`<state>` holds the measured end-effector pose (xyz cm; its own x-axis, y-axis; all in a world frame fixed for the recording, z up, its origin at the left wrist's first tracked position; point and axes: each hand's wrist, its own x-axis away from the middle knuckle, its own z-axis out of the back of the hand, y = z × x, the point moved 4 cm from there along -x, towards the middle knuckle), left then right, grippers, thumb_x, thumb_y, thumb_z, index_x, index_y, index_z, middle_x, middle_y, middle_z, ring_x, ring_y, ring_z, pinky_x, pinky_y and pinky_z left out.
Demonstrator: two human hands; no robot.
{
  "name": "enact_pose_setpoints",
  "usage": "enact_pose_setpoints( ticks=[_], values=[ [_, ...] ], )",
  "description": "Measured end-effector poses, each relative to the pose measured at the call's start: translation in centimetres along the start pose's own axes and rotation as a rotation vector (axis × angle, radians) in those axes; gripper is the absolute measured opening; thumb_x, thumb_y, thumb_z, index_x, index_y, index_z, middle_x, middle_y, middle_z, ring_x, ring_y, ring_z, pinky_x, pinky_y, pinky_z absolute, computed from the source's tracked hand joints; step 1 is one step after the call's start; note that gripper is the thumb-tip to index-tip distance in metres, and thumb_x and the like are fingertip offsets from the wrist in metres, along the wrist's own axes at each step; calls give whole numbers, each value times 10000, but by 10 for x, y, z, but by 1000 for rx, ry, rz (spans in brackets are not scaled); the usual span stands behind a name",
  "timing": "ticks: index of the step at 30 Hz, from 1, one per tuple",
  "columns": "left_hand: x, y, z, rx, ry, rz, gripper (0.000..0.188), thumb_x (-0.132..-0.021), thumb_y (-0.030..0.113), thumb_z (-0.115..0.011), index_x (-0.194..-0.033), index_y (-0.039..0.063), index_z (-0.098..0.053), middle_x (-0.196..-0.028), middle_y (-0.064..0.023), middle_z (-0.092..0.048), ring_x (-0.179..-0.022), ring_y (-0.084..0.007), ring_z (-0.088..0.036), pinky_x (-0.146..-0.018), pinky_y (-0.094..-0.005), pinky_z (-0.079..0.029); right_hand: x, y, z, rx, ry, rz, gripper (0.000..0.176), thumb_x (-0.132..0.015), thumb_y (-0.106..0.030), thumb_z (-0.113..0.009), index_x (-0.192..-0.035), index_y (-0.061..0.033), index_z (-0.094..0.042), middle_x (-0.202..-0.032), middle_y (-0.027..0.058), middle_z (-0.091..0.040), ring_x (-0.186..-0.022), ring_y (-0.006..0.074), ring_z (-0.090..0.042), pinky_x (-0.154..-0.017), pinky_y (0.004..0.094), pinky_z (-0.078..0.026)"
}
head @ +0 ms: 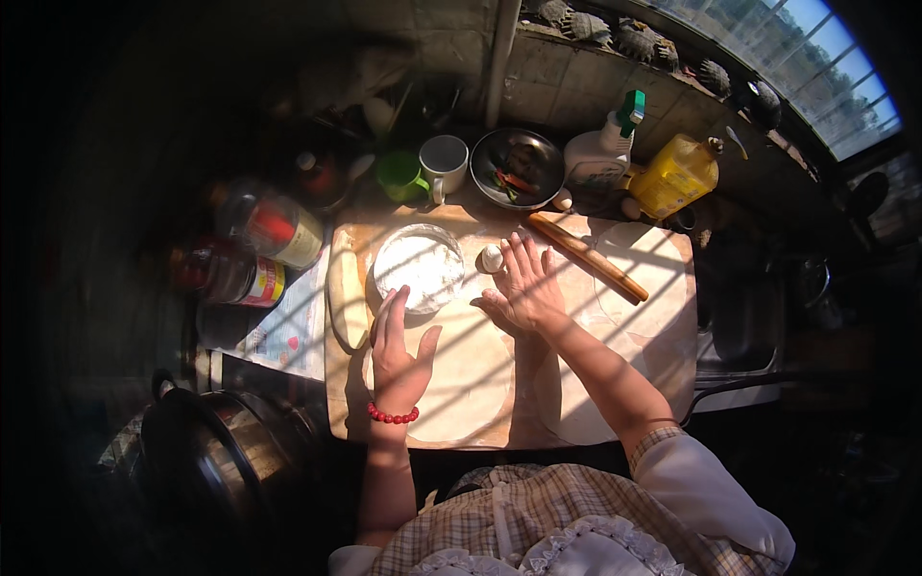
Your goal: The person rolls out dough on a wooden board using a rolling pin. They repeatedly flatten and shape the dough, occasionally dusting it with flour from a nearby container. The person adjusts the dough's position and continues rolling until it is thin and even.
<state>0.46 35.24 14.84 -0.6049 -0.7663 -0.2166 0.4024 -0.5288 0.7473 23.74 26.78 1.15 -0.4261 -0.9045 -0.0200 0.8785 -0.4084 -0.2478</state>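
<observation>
My left hand [400, 360], with a red bead bracelet [392, 414] at the wrist, holds nothing; its fingertips reach the front rim of a bowl [420, 227] of white flour [421, 270]. Fingers spread, palm down, my right hand [529, 284] is over the wooden board [336, 414] beside a small pale ball [492, 258], probably dough. Whether it touches the ball or the board I cannot tell. A rolling pin [591, 258] lies slantwise to its right. Flat dough rounds [454, 392] spread in front, at front right [576, 403] and at back right [641, 266]. A long dough roll [347, 291] lies along the left edge.
Behind the board stand a green cup [400, 175], a white mug [444, 162], a dark pan [517, 198] with peppers, a spray bottle [598, 155] and a yellow jug [673, 176]. Lidded jars [284, 230] are left, above a lidded pot [216, 446]. A sink [742, 317] lies right.
</observation>
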Motion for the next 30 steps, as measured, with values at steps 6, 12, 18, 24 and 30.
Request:
enact_pose_setpoints(
  ticks=[6, 12, 18, 24, 30],
  values=[
    [23, 18, -4, 99, -91, -14, 558, -906, 158, -712, -1402, 18, -497, -1378, -244, -550, -1297, -400, -516, -1090, -443, -417, -11, 41, 17, -1269, 310, -224, 610, -1015, -381, -544, -1478, -10, -401, -1472, 193, -480, -1347, 287, -473, -1127, 455, -359],
    [24, 17, -61, 154, -284, 61, 459, -976, 206, -617, -1388, 29, -518, -1390, -205, -556, -1308, -364, -521, -1086, -420, -428, 33, 59, 26, -359, 86, -108, 520, -837, -331, -768, -1181, 27, -613, -1116, 227, -631, -1024, 396, -605, -939, 456, -496],
    [-64, 21, -162, -263, -386, -67, 612, -918, -17, -520, -1493, 170, -422, -1597, -201, -263, -1461, -409, -297, -1137, -507, -383, 42, 55, 39, -608, -113, -317, 339, -806, -268, -788, -938, -7, -618, -846, 159, -677, -790, 317, -655, -748, 413, -535],
    [-107, -1, -201, -593, -633, 12, 342, -933, 64, -490, -1235, 108, -644, -1380, -121, -533, -1329, -325, -474, -1053, -415, -481, 32, 54, 60, -576, 321, -35, 451, -811, -351, -789, -1032, 10, -632, -901, 176, -690, -865, 326, -673, -808, 409, -532],
    [-116, -6, -162, 86, -322, 138, 227, -863, 88, -662, -1077, 31, -714, -1121, -125, -687, -1031, -262, -674, -925, -334, -535, 45, 48, 18, -578, -237, -273, 467, -750, -248, -808, -1068, 41, -625, -947, 192, -687, -924, 344, -674, -826, 398, -529]
  ],
)
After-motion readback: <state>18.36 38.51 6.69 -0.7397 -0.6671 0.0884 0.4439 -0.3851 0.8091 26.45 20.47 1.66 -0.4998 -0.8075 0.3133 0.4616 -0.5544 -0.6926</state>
